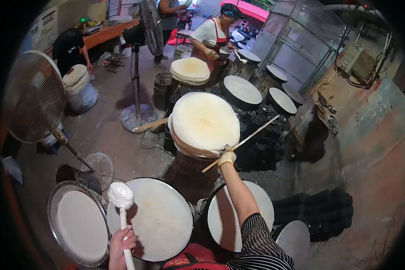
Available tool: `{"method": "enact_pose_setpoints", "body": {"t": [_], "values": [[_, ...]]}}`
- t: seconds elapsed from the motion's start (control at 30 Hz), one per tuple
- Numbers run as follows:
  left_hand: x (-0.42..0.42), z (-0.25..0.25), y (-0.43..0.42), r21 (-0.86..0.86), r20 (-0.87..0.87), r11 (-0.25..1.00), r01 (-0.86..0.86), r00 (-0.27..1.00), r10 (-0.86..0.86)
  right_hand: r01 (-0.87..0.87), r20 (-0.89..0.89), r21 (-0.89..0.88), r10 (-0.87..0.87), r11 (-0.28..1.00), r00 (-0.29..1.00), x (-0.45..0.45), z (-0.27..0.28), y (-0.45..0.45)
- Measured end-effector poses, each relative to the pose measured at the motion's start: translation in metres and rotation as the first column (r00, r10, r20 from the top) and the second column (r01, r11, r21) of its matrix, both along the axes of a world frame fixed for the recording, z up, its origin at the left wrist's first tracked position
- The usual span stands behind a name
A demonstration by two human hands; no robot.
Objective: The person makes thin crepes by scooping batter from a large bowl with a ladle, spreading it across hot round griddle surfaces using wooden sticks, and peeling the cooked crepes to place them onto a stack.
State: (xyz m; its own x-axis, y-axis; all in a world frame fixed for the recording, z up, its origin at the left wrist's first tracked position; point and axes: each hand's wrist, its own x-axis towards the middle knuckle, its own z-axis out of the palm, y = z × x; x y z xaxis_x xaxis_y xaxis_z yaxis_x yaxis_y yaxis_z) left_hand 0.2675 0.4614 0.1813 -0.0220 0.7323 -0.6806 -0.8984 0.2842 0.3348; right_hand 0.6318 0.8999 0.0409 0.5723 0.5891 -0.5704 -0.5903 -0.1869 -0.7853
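My left hand point(121, 247) is closed round the white handle of a batter-coated ladle point(121, 195), whose bowl is up over the edge of a large round griddle point(159, 220). Left of it sits a metal basin point(80, 223) of white batter. My right hand point(227, 156), in a pale glove, is closed on a long thin wooden stick point(255, 132) and reaches to the front edge of a tall stack of round flatbreads point(205, 122). Below my right arm is a second griddle point(220, 216) with a pale round sheet on it.
Fans on stands point(33, 96) are at the left and centre back. A co-worker in a red apron point(217, 38) stands behind more griddles point(242, 90) and another stack point(190, 70). Black cylinders point(312, 211) lie at the right. Two other people are farther back.
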Motion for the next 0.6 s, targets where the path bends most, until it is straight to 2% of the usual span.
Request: {"method": "enact_pose_setpoints", "body": {"t": [0.1, 0.13, 0.17, 0.2, 0.3, 0.33, 0.37, 0.4, 0.43, 0.47, 0.5, 0.53, 0.57, 0.6], "values": [[0.008, 0.000, 0.008, 0.006, -0.008, 0.999, 0.043, 0.999, -0.043, 0.103, 0.046, 0.051, -0.105, 0.993, 0.993, 0.010, -0.019, 0.011], [0.013, 0.000, 0.011, 0.028, 0.000, 0.998, 0.058, 0.998, -0.058, 0.151, 0.147, 0.082, -0.162, 0.985, 0.976, 0.020, -0.044, 0.028], [0.020, 0.002, 0.010, 0.048, 0.005, 0.996, 0.075, 0.997, -0.076, 0.197, 0.243, 0.113, -0.220, 0.974, 0.945, 0.022, -0.041, 0.024], [0.026, 0.005, 0.011, 0.049, -0.003, 0.995, 0.090, 0.996, -0.090, 0.129, 0.247, 0.035, -0.133, 0.991, 0.960, 0.029, -0.039, 0.015], [0.056, 0.021, 0.012, 0.061, -0.093, 0.981, 0.183, 0.980, -0.177, 0.036, 0.459, -0.042, -0.013, 0.998, 0.889, 0.055, -0.051, 0.001], [0.069, 0.027, 0.010, 0.073, -0.101, 0.969, 0.235, 0.969, -0.227, 0.025, 0.528, 0.072, -0.059, 0.997, 0.847, 0.065, -0.055, -0.014], [0.082, 0.033, 0.008, 0.089, -0.114, 0.956, 0.281, 0.956, -0.270, 0.002, 0.502, 0.153, -0.080, 0.988, 0.861, 0.073, -0.043, -0.038], [0.097, 0.037, 0.002, 0.131, -0.116, 0.931, 0.341, 0.938, -0.327, -0.027, 0.326, 0.356, -0.097, 0.934, 0.940, 0.094, -0.045, -0.066], [0.111, 0.041, -0.003, 0.125, -0.163, 0.894, 0.429, 0.898, -0.408, -0.119, 0.291, 0.344, 0.015, 0.932, 0.956, 0.106, -0.001, -0.124], [0.128, 0.047, -0.009, 0.106, -0.199, 0.868, 0.485, 0.866, -0.459, -0.141, 0.278, 0.383, 0.031, 0.913, 0.960, 0.130, 0.008, -0.170], [0.148, 0.052, -0.017, 0.084, -0.232, 0.837, 0.540, 0.828, -0.511, -0.209, 0.228, 0.403, 0.123, 0.891, 0.966, 0.152, 0.047, -0.240], [0.168, 0.051, -0.025, 0.091, -0.236, 0.796, 0.598, 0.790, -0.566, -0.249, 0.250, 0.377, 0.161, 0.892, 0.955, 0.184, 0.043, -0.292], [0.189, 0.048, -0.037, 0.103, -0.246, 0.749, 0.655, 0.746, -0.619, -0.326, 0.190, 0.447, 0.268, 0.833, 0.945, 0.224, 0.047, -0.362], [0.216, 0.051, -0.048, 0.097, -0.240, 0.722, 0.685, 0.720, -0.651, -0.356, 0.316, 0.345, 0.250, 0.868, 0.915, 0.257, 0.061, -0.432]]}}
